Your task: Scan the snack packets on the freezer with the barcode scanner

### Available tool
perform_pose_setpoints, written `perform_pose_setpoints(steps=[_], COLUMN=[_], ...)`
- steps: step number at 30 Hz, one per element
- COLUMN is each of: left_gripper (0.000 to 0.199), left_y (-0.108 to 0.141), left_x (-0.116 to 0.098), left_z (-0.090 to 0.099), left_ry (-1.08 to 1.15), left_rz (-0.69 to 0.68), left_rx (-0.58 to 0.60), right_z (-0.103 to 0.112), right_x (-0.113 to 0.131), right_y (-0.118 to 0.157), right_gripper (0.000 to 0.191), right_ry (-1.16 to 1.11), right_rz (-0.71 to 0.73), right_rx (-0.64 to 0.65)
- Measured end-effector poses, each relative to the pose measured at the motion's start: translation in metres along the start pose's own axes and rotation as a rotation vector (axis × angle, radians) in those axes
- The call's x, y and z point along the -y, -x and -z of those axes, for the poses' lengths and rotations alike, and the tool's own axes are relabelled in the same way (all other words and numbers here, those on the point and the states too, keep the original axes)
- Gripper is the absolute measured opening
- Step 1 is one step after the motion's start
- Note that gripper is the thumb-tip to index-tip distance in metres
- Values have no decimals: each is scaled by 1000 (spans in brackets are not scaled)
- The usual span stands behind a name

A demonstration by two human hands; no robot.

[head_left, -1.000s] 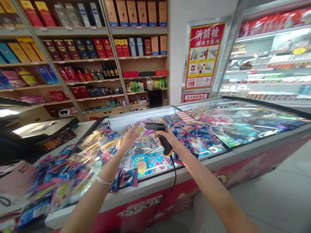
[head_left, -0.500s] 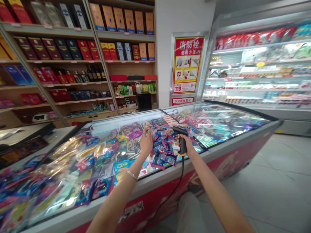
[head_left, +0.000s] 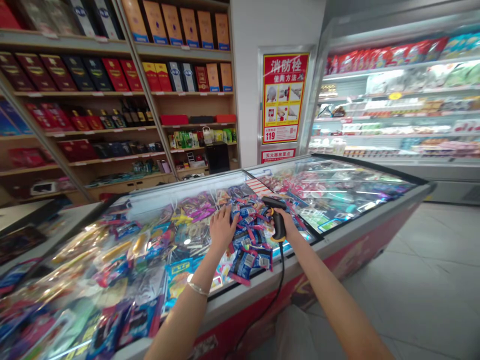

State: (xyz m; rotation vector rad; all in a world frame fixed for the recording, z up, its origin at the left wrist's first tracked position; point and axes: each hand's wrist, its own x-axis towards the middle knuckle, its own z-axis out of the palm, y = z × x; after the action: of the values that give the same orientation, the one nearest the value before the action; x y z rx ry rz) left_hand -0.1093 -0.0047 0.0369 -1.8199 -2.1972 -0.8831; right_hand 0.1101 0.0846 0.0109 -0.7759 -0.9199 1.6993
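Note:
My right hand (head_left: 287, 222) grips a black and yellow barcode scanner (head_left: 278, 224), its head over a heap of small packets and its cable hanging down the front of the freezer. The blue and pink packets (head_left: 243, 262) lie piled on the glass top, several with barcodes facing up. At the left side of this heap is my left hand (head_left: 222, 229), palm down, fingers outstretched and a little apart, with the thumb against the packets. A bracelet (head_left: 198, 288) circles my left wrist.
The chest freezer (head_left: 337, 235) has a grey rim and red front. Many bagged snacks (head_left: 131, 250) cover its left part. Behind stand shelves of boxed goods (head_left: 187, 95), a red fire-hydrant poster (head_left: 285, 100) and a lit open cooler (head_left: 405, 115). Tiled floor (head_left: 408, 290) lies at right.
My left hand has shifted slightly down and left, its fingers now flatter and more spread. Packets at the heap's near edge have slid toward me. The scanner stays in my right hand.

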Motion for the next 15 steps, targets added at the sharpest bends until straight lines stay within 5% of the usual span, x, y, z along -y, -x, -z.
perform_pose_setpoints(steps=[4,10,15], left_gripper=[67,55,47], left_y=[3,1,-2], left_x=[-2,-4,-5], left_z=[1,-4,-11], left_ry=[-38,-83,-61], left_rz=[9,-28,-65], left_rx=[58,-87,13], right_z=[0,-2,-3], right_x=[-1,0,1], right_y=[1,5,5], right_gripper=[25,26,26], right_ry=[4,25,48], right_rz=[37,55,59], right_rx=[-3,-18,-38])
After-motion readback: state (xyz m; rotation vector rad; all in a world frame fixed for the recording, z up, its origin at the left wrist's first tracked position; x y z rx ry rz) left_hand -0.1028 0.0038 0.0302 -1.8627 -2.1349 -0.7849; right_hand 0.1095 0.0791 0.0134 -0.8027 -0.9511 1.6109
